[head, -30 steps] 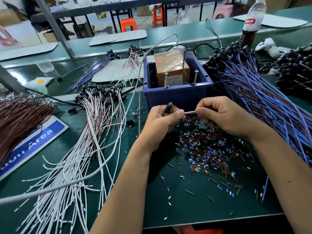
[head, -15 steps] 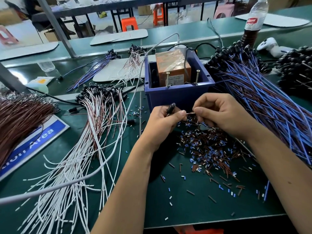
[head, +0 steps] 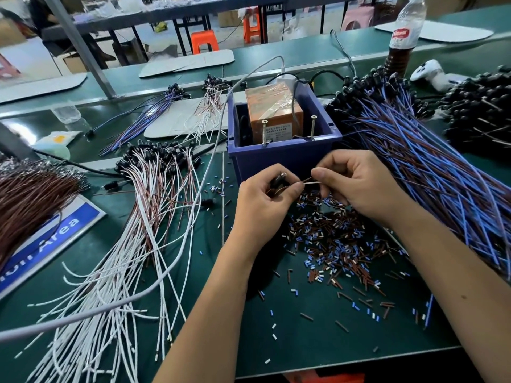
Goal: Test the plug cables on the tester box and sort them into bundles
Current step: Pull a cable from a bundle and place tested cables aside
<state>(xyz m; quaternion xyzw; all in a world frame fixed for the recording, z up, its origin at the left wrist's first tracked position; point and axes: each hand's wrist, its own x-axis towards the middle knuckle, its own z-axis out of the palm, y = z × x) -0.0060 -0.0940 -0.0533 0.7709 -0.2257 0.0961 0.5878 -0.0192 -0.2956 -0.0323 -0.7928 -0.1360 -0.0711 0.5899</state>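
Green desk (head: pixel 276 341): I see it covered with cables, offcuts and a box, both of my hands working just in front of that box.
Left hand (head: pixel 265 201): fingers curled, pinching a plug cable (head: pixel 287 186) between thumb and forefinger; the black plug end pokes up out of the fist.
Right hand (head: pixel 356 183): fingers curled, thumb and forefinger pinching the bare tip of the same cable, just beside my left fingertips.
Tester box (head: pixel 272 114): an orange block wrapped in clear tape, sitting inside a blue bin (head: pixel 284 158); two upright screws (head: pixel 264 132) stand at its front edge, apart from the cable I hold.
White and brown bundle (head: pixel 132 230): fanned out on the desk left of my hands, black plugs at the far end.
Blue and brown bundle (head: pixel 431 172): a thick heap to the right, running under my right forearm.
Dark brown bundle (head: pixel 30 194): at the far left edge, partly over a blue sign (head: pixel 55 233).
Insulation offcuts (head: pixel 337 244): small brown, blue and white bits scattered below my hands.
Bottle (head: pixel 403 37): upright at the back right.
Grey cord (head: pixel 171 272): sweeps across the white bundle towards the bin.
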